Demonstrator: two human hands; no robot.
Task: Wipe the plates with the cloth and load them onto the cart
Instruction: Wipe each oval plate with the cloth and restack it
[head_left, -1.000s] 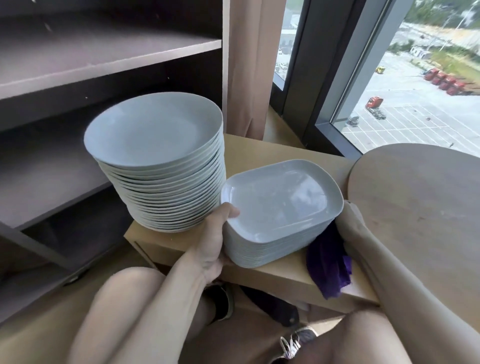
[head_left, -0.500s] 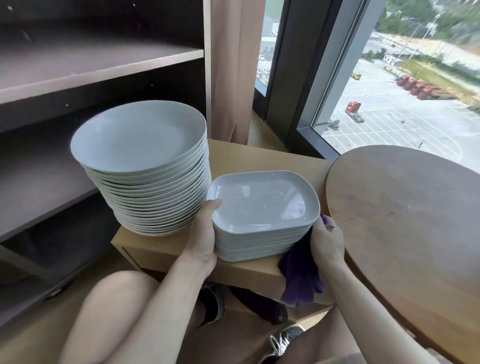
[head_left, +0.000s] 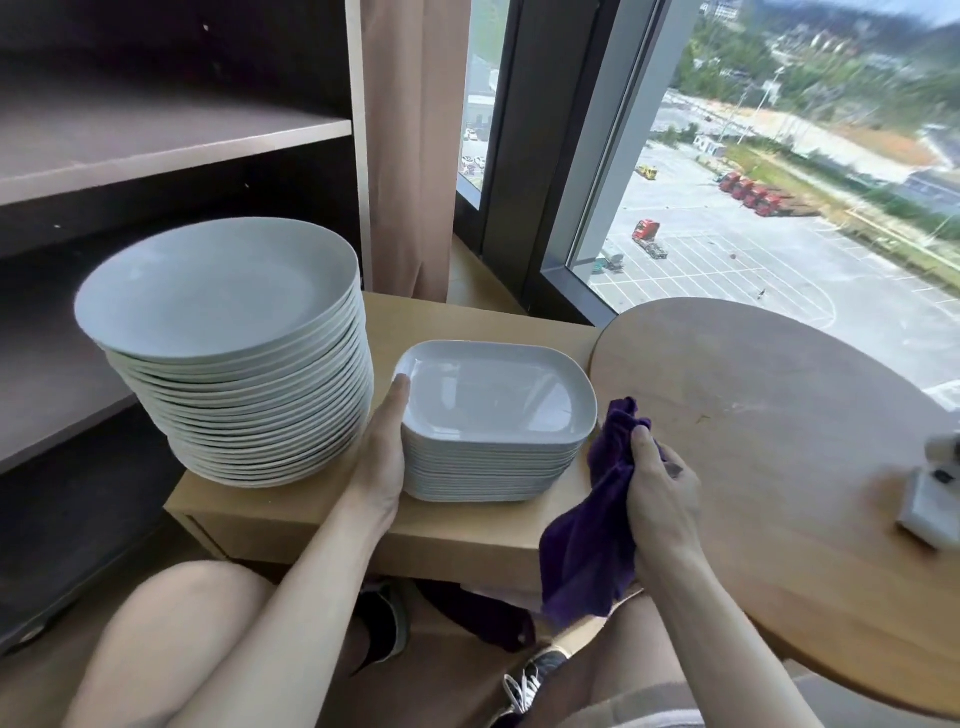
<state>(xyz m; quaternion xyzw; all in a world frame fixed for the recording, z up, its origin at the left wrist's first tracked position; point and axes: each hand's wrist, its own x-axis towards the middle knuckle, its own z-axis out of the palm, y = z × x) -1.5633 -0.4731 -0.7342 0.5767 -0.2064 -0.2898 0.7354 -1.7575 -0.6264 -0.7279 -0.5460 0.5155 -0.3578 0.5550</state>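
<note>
A stack of several white rounded-square plates (head_left: 493, 400) sits on a low light-wood stand (head_left: 467, 535). My left hand (head_left: 384, 452) presses flat against the stack's left side, thumb on the top plate's rim. A taller stack of round white plates (head_left: 223, 312) stands to its left on the same stand. Just right of the square stack, my right hand (head_left: 660, 493) is closed around a purple cloth (head_left: 587, 551) that hangs down below my fist.
A round wooden table (head_left: 779, 467) lies to the right with a small white object (head_left: 935, 499) near its edge. Dark shelving (head_left: 156, 135) rises on the left. A curtain and a large window stand behind. My knees and shoes are below the stand.
My right hand has come away from the square stack's right side and lifted the purple cloth clear. The stack has settled flat on the stand. My left hand stays on its left side.
</note>
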